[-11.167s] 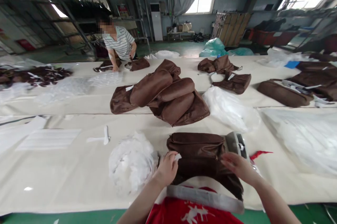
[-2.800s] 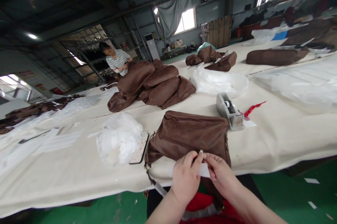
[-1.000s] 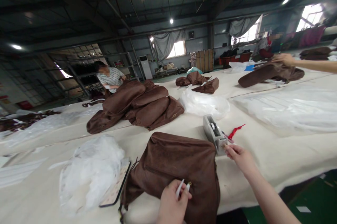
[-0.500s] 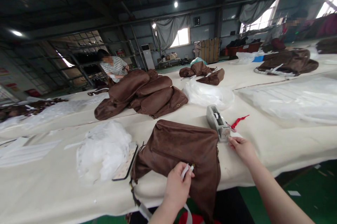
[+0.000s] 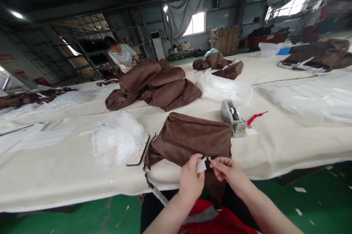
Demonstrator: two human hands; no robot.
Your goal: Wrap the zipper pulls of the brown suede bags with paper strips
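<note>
Pinching white slip point(image 5: 201, 167) in left grip point(image 5: 190, 178), tiny fitting point(image 5: 209, 159) in right grip point(image 5: 227, 169), cream tabletop point(image 5: 68, 175), green floor point(image 5: 104, 215), dim walls point(image 5: 228, 17)

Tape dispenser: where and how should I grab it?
Probably grip the tape dispenser across its long sides, coming from above and the right: its body is long and narrow, and the brown bag lies close beside its near end on the left.

Head-worn camera looking forward and down across the counter point(image 5: 63, 175), left hand point(image 5: 191, 179) and right hand point(image 5: 228, 171) showing close at lower centre, far wall point(image 5: 227, 17) standing well back.
</note>
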